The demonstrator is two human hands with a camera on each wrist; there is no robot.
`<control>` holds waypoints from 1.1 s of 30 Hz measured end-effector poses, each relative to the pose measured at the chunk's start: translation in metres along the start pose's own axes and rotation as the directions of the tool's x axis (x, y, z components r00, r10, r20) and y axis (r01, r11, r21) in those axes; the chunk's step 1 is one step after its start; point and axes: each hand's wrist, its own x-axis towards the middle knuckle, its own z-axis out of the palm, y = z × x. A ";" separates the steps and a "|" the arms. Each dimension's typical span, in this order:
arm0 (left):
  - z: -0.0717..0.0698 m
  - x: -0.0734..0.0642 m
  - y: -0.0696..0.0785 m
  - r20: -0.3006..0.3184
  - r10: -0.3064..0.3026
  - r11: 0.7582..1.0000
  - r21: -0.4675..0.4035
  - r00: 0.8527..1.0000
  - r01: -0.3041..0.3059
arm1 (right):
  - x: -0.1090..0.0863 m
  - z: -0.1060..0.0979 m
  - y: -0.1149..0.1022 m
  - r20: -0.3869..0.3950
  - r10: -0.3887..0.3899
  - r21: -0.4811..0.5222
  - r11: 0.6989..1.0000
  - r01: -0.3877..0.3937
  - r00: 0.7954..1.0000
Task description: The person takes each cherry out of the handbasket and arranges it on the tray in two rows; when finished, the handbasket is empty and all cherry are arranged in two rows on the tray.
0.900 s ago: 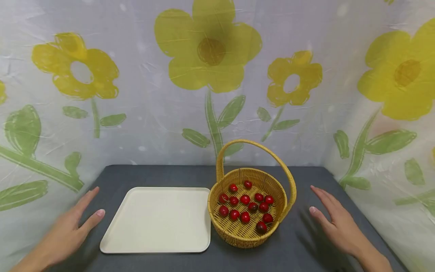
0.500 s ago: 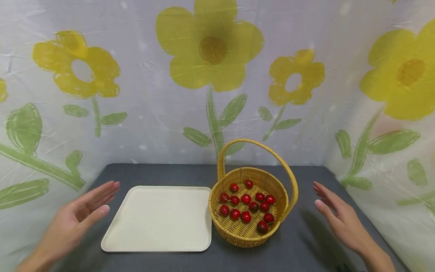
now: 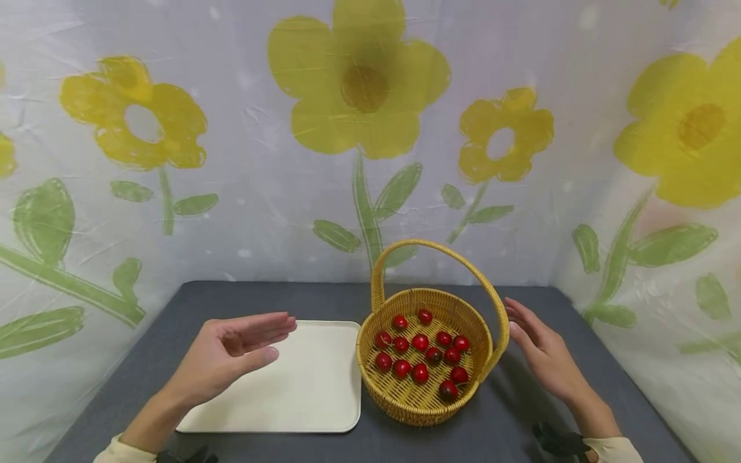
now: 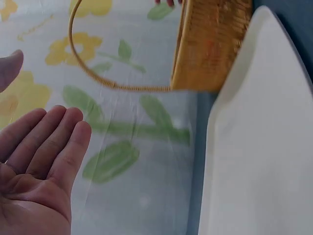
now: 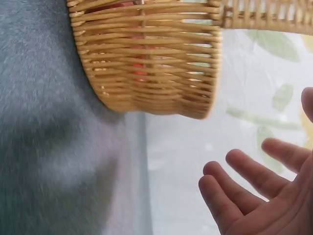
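A round yellow wicker basket (image 3: 399,405) with a tall arched handle (image 3: 431,244) stands on the dark table, right of centre. Several red cherries (image 3: 419,342) lie spread over its floor. To its left is a cream rectangular tray (image 3: 301,386) with nothing on it. My left hand (image 3: 222,360) hovers over the tray's left part, fingers straight and thumb apart, holding nothing. Just right of the basket, my right hand (image 3: 547,354) is held up with its fingers extended and bare. In the right wrist view a gap shows between those fingers (image 5: 244,196) and the wicker wall.
The dark grey table (image 3: 278,299) reaches back to a pale curtain (image 3: 243,193) printed with yellow flowers, which also hangs at both sides. The basket's left side is close against the tray's right edge. Dark bands (image 3: 558,440) sit at the cuffs of pale sleeves.
My left hand has moved right, from beside the tray to over it. My right hand has come left, closer to the basket. Basket, cherries and tray have stayed put.
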 end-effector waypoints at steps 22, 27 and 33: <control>0.125 0.102 -0.021 0.264 -0.082 0.990 0.137 0.961 0.047 | 0.020 0.068 0.019 0.098 0.105 0.454 0.880 -0.138 0.990; 0.152 0.118 -0.026 0.334 -0.129 0.985 0.154 0.934 0.081 | 0.020 0.076 0.023 0.123 0.102 0.506 0.849 -0.151 0.987; 0.182 0.132 -0.036 0.409 -0.156 0.964 0.260 0.899 0.049 | 0.019 0.079 0.023 0.116 0.085 0.538 0.832 -0.135 0.990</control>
